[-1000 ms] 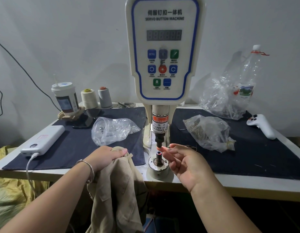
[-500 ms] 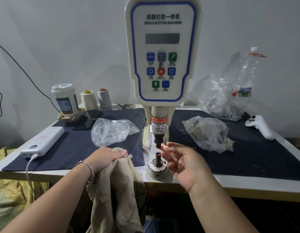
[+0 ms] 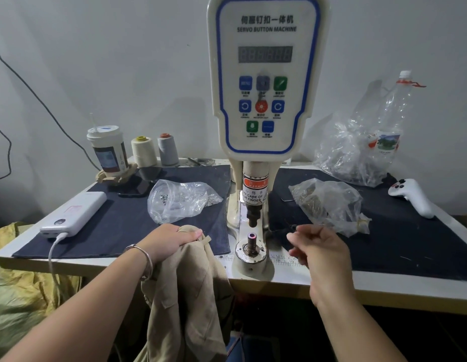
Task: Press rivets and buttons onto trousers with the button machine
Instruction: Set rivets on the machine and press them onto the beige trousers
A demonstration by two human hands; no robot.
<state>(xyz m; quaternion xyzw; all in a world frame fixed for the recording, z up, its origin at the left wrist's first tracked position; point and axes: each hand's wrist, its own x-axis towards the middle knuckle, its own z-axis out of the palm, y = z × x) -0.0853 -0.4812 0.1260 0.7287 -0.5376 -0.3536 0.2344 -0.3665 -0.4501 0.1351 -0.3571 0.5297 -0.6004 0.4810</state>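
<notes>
Power bank point(image 3: 78, 212): smooth white slab, far left of the button machine point(image 3: 263, 100), cable plugged in
Left bag point(image 3: 180, 199): crinkled clear plastic, small metal parts inside, left of the machine
Left hand point(image 3: 167, 241): fingers curled, gripping the trousers point(image 3: 185, 288) just left of the machine's base
Trousers: soft beige woven cloth, bunched at the tabletop point(image 3: 384, 286) edge and hanging below it, not yet under the punch
Lower die point(image 3: 252, 237): short metal post with a pinkish tip, apparently loaded
Right hand point(image 3: 321, 254): just right of the die, fingers loosely bent, holding nothing I can see
Progress: pressing appears still to come; the cloth must go over the die first
</notes>
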